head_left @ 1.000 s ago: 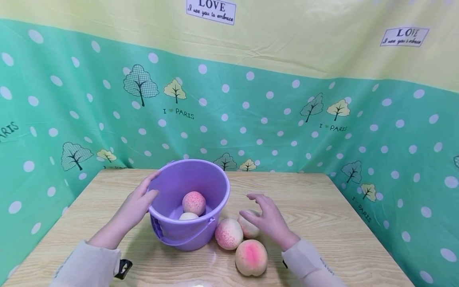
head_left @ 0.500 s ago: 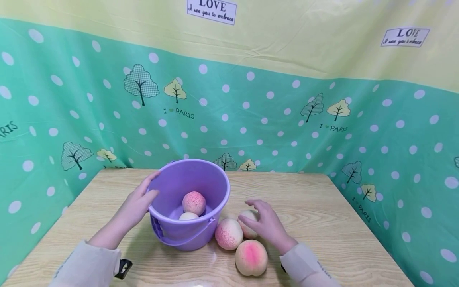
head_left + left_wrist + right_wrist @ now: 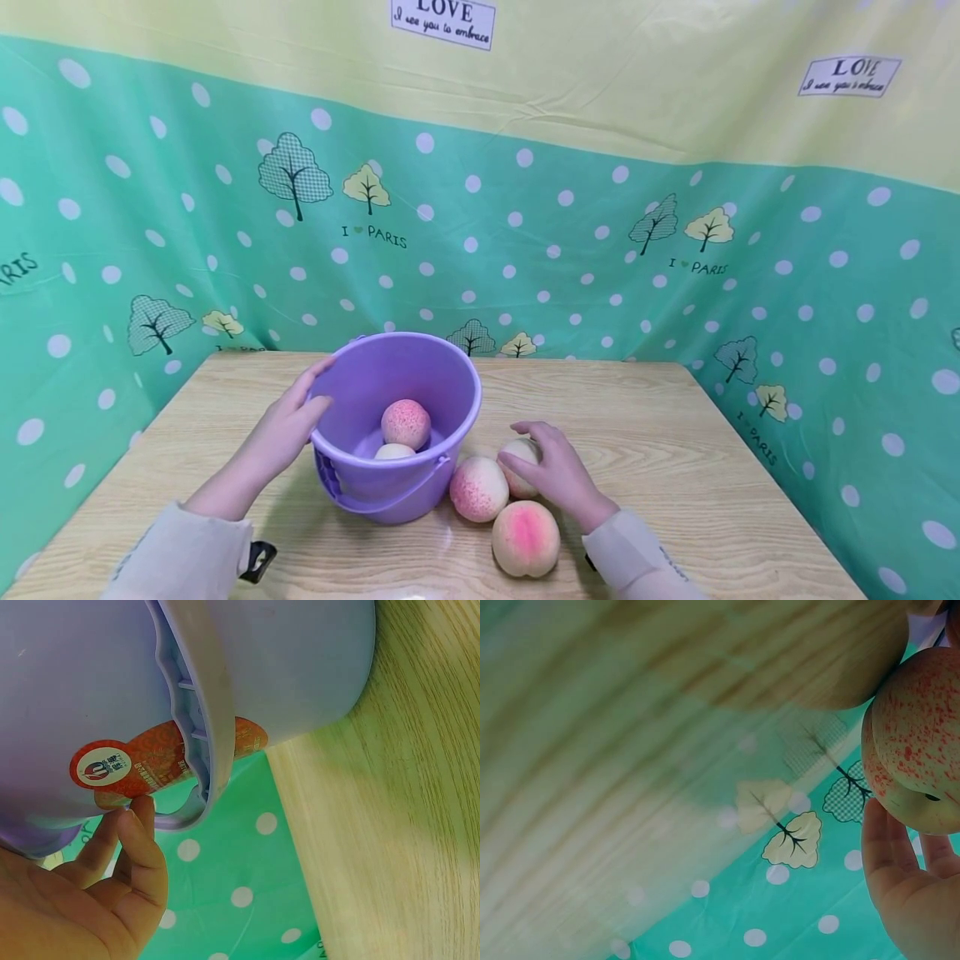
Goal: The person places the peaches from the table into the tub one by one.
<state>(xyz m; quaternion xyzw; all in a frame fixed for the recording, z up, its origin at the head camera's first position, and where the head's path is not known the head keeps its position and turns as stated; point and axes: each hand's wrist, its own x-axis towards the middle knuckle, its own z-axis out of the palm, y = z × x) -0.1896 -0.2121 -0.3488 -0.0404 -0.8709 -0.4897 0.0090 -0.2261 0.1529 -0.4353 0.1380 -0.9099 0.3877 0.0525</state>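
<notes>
A purple bucket [image 3: 393,483] stands on the table, tilted slightly toward me. My left hand [image 3: 281,425] holds its left rim, the thumb over the edge and the fingers outside. Inside lie a pink-speckled peach [image 3: 406,425] and a paler one [image 3: 394,452], partly hidden by the rim. Right of the bucket, my right hand [image 3: 558,471] curls its thumb and fingers round a peach [image 3: 520,487]; in the right wrist view the fingers touch that red-speckled peach [image 3: 919,742]. Beside it sit another speckled peach [image 3: 478,490] and a peach with a pink stripe [image 3: 527,539].
The bucket's handle [image 3: 214,690] hangs down over its front. Wood-grain table [image 3: 660,433] surface extends to the right of the peaches. A green dotted curtain [image 3: 525,225] closes off the back and both sides.
My right hand has lowered and moved slightly left, its fingers closing round the far peach. The left hand, bucket and other peaches have stayed in place.
</notes>
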